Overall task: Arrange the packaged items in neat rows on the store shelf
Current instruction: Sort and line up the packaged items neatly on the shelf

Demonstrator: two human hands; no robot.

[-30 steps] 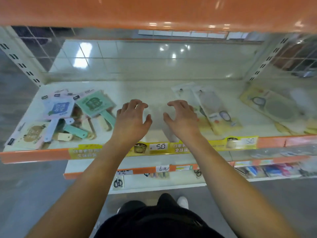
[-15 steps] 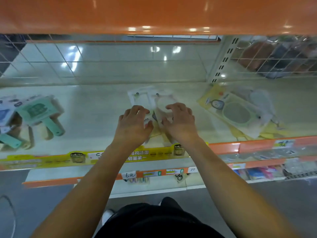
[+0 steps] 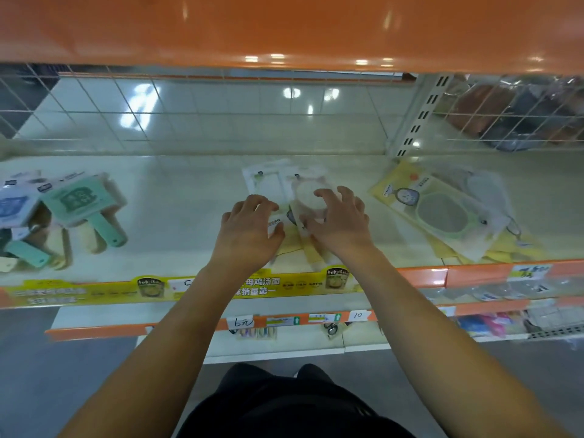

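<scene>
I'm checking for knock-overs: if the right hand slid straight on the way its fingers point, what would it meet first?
The right hand points toward the shelf's back, already over the clear packet. It would likely push that packet first; beyond it, bare shelf, then the wire grid. Depth is uncertain.

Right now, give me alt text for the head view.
Both hands, left hand and right hand, rest curled on clear packets at mid shelf. Green paddle packs lie left, yellow packs right.

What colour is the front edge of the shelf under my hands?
Orange front edge, partly covered by a yellow label strip; head view.
</scene>
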